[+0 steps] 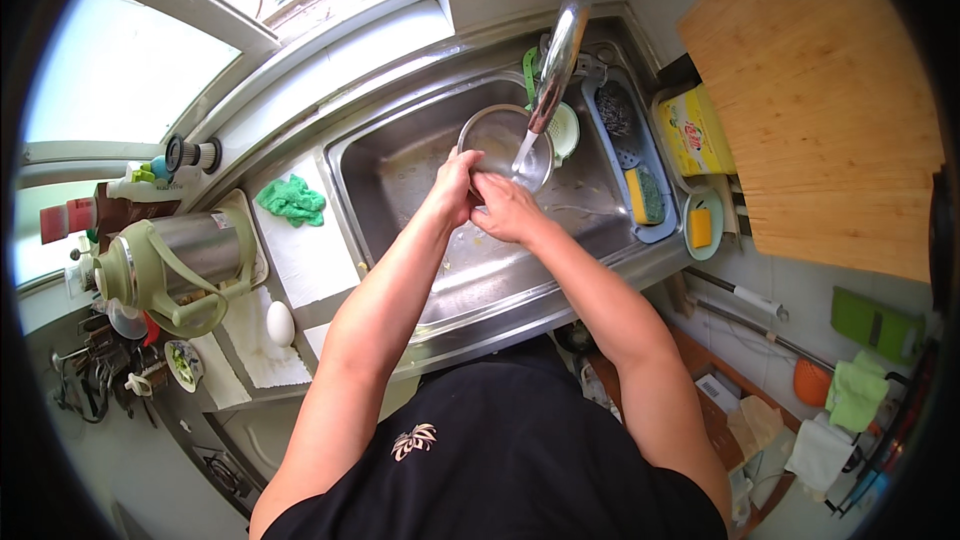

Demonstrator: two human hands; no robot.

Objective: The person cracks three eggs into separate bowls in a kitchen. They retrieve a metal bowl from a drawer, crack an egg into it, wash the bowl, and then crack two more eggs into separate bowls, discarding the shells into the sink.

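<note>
Water runs from the metal faucet (559,60) into a round bowl (487,114), which looks like metal or clear material, over the stainless steel sink (390,217). My left hand (452,187) grips the bowl's near left rim. My right hand (506,206) is at the bowl's near side, its fingers partly inside by the stream; whether it holds anything is hidden. Behind the bowl sits a pale green strainer (564,131). A blue-grey rack (630,165) along the sink's right side holds a steel wool scrubber (613,109) and a yellow and green sponge (645,195).
Left of the sink lie a green cloth (291,201), a white egg (280,324), a green and steel thermos flask (180,262) and a small bowl with chopped greens (182,365). At right are a soap dish (712,202) and a large wooden board (817,112).
</note>
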